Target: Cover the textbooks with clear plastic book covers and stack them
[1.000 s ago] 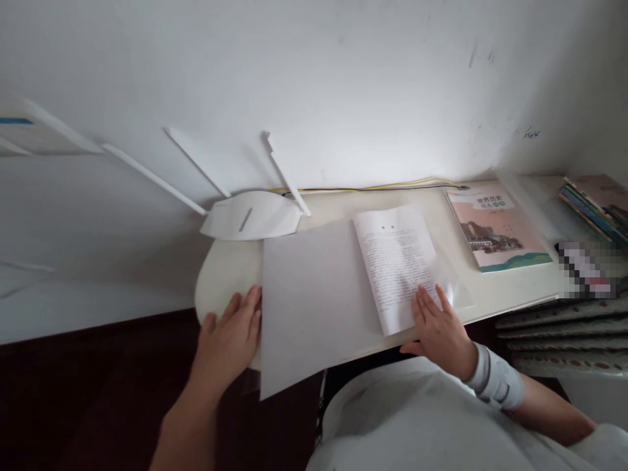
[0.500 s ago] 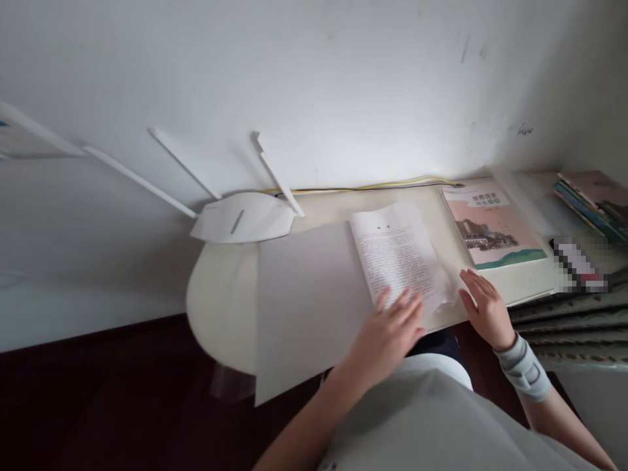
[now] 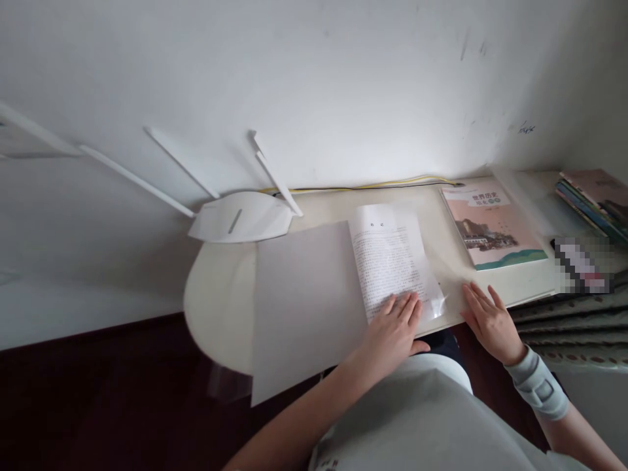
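Observation:
My left hand (image 3: 392, 327) lies flat with its fingers on the lower part of a printed page (image 3: 387, 261). Clear plastic film (image 3: 436, 302) shows along the page's right side and catches the light near its lower corner. To the left of the page a plain grey-white sheet (image 3: 309, 294) is spread out, its lower corner hanging past the table edge. My right hand (image 3: 490, 320) rests at the table's front edge with fingers spread and nothing in it. A grey wrap (image 3: 537, 383) circles my right wrist. Beyond that hand lies a textbook (image 3: 493, 226) with a pink cover.
A white router (image 3: 240, 217) with several antennas stands at the back left of the white table (image 3: 216, 307). Yellow and black cables (image 3: 367, 186) run along the wall. Stacked books (image 3: 589, 196) and a blurred-out object (image 3: 581, 265) sit at the right, above patterned fabric (image 3: 564, 327).
My left hand has come down flat onto the page, which lies flatter now. My right hand has shifted slightly down and to the right, its fingers more spread.

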Tool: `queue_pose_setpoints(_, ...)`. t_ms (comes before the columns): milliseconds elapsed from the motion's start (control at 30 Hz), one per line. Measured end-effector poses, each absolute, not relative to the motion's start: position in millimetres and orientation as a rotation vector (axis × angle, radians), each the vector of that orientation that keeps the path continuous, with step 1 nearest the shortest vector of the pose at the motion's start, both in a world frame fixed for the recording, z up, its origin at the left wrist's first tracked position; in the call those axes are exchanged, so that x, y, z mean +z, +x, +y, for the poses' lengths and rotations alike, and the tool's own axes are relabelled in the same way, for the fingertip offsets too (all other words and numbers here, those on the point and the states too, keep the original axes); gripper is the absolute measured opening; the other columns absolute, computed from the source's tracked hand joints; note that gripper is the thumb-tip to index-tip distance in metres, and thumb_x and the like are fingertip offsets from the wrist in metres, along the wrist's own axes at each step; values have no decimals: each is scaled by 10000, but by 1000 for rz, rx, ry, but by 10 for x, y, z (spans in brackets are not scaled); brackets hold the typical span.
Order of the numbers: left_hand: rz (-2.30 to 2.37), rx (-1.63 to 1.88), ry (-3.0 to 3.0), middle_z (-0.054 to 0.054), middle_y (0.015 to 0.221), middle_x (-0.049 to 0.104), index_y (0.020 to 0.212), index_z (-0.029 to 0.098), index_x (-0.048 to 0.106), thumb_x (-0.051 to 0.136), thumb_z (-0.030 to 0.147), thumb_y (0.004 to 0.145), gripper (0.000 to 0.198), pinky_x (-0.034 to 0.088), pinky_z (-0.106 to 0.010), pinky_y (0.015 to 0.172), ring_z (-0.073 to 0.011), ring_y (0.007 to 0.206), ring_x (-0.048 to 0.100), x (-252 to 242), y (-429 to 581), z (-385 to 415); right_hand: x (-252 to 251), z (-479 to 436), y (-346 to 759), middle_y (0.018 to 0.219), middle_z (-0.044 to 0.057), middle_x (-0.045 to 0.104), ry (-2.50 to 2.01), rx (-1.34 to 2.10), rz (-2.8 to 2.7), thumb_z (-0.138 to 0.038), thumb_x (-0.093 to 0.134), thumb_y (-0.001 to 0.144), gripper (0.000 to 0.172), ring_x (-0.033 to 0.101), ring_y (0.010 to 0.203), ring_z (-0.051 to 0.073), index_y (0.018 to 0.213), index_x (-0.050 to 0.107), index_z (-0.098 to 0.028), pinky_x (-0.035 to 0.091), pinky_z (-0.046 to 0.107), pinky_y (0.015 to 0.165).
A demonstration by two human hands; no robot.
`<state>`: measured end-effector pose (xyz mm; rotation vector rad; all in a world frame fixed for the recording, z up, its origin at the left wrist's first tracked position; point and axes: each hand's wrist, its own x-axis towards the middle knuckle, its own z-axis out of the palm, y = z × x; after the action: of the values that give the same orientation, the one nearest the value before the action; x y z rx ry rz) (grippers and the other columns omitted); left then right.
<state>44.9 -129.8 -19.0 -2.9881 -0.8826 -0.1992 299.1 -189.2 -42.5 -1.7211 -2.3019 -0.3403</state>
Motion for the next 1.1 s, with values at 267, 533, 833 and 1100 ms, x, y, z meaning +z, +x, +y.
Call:
queue_pose_setpoints(267, -823, -207, -3022, -134, 1387, 447, 1337, 151, 419, 437, 630, 810, 712, 300, -440, 1037, -261, 1282, 388, -158, 678, -1269, -424, -1861, 3026, 1287, 145, 540, -1666, -233, -2093, -266, 374, 929, 478, 442, 1254, 234, 1389, 353, -139, 411, 436, 994)
queue_pose_setpoints(533, -869, -231, -3048, -143, 1399, 421, 1351, 193, 393, 515, 616, 775, 725, 289, -536, 1028, -302, 1288, 360, -187, 833, -1279, -413, -1818, 2984, 1258, 148, 562, -1693, -201, -2213, -314, 382, 934, 474, 484, 1216, 229, 1366, 387, -120, 413, 415, 994)
queue_pose_setpoints(833, -1382, -676, -2793, -141, 1455, 337, 1378, 180, 334, 274, 450, 934, 523, 252, -498, 1072, -281, 1369, 232, 149, -195, -958, -35, -1448, 2504, 1416, 154, 384, -1568, -255, -2406, -366, 334, 944, 531, 262, 1358, 231, 1407, 319, -106, 279, 461, 1073)
queue_pose_setpoints(1100, -2278, -451, -2411, -241, 1440, 308, 1392, -6, 242, 204, 378, 909, 619, 238, -465, 1089, -295, 1356, 257, -303, -1537, -601, 35, -460, 2059, 1398, 178, 398, -1602, -132, -2738, -451, 299, 945, 562, 305, 1336, 266, 1341, 414, -70, 213, 551, 1067)
